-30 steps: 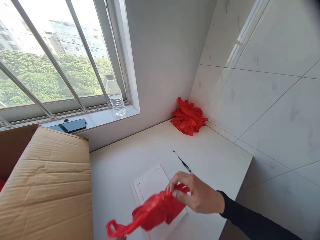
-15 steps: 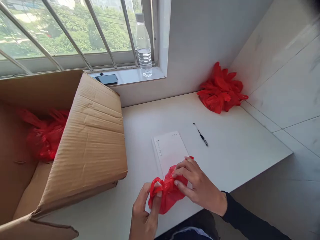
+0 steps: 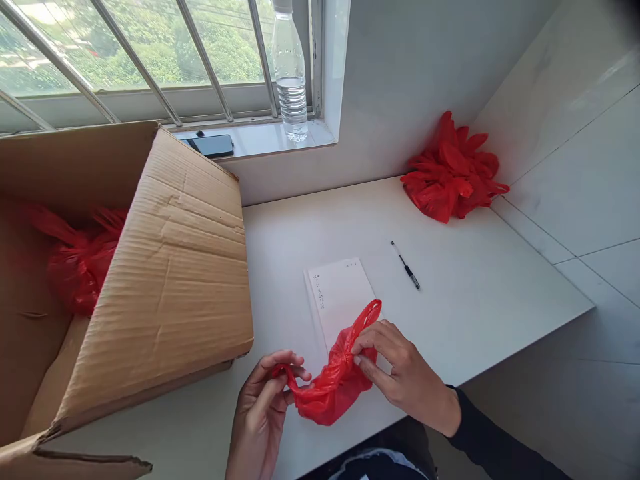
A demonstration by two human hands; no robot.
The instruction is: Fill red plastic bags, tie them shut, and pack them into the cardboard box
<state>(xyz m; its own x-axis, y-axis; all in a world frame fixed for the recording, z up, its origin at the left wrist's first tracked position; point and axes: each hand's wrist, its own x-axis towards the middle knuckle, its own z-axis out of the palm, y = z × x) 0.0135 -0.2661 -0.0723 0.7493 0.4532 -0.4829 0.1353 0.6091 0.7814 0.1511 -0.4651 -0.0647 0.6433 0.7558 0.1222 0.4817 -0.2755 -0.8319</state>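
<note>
The two hands have pulled a little apart since half a second ago; back then they were bunched close on the red bag [image 3: 330,383], and now the bag is stretched out between them, just above the near edge of the white table [image 3: 475,293]. The left hand [image 3: 263,410] has its fingers curled shut on one handle, which is pulled into a thin strip; the right hand [image 3: 400,370] pinches the bunched neck of the bag with thumb and fingertips, and the other handle stands up as a loop above those fingers. A second ago only the right hand held the bag and it hung long and loose; so it looks to me like the bag is being gathered and its handles drawn out, perhaps for a knot, though no knot shows yet.

Under the bag lies a sheet of paper [image 3: 340,297]; a pen [image 3: 406,265] is near it. A heap of red bags [image 3: 453,177] sits in the corner; more red bags [image 3: 75,267] lie in the open cardboard box [image 3: 180,267]. A water bottle [image 3: 291,80] and a phone [image 3: 213,145] rest on the sill.
</note>
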